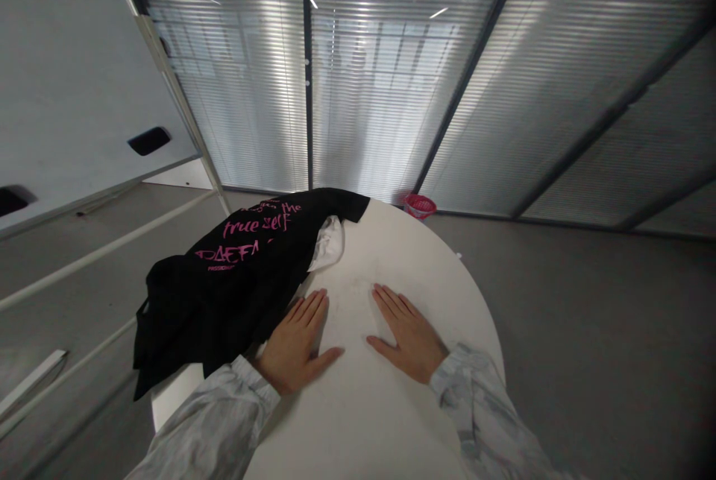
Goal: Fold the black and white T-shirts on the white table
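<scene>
Both palms rest face down on a white table [358, 413] with a rounded far end. My left hand [297, 344] lies flat, thumb spread to the right, close beside the edge of a black T-shirt [184, 308] with pink lettering. My right hand [408, 335] is flat too, its thumb pointing left, on the bare tabletop. Neither hand holds anything. The T-shirt covers the table's left side and hangs over the edge. Partly under it, beyond my left fingertips, shows a crumpled white item [329, 244] whose kind I cannot make out.
A red basket [419, 205] stands on the grey floor [587, 316] past the table's far end. Behind it runs a glass partition with blinds [380, 92]. At left are a white metal frame [106, 249] and a large pale panel [72, 55].
</scene>
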`<move>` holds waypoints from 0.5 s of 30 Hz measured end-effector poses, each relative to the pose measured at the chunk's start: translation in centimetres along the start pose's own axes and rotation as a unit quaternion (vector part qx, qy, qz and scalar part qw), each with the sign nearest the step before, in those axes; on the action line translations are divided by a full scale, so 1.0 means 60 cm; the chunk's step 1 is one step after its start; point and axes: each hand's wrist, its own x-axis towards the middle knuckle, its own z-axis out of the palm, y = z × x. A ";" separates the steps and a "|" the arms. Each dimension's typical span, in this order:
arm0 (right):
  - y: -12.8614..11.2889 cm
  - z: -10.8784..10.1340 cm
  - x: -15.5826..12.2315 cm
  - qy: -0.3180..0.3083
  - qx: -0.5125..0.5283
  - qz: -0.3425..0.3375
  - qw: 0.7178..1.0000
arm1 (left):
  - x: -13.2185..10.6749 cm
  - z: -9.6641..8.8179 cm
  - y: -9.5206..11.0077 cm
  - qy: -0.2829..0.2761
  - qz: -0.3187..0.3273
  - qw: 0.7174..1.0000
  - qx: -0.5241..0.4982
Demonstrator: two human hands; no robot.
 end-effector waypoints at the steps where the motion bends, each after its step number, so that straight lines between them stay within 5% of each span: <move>1: -0.001 -0.001 0.000 -0.001 0.001 0.001 1.000 | 0.000 0.001 0.000 -0.003 -0.001 1.000 -0.001; 8: 0.006 -0.008 0.005 0.036 0.052 0.000 0.998 | 0.002 -0.011 0.006 0.007 -0.004 0.999 -0.031; 15: 0.094 -0.026 0.113 0.155 0.147 0.022 0.977 | 0.019 -0.148 -0.039 0.063 -0.073 0.995 -0.032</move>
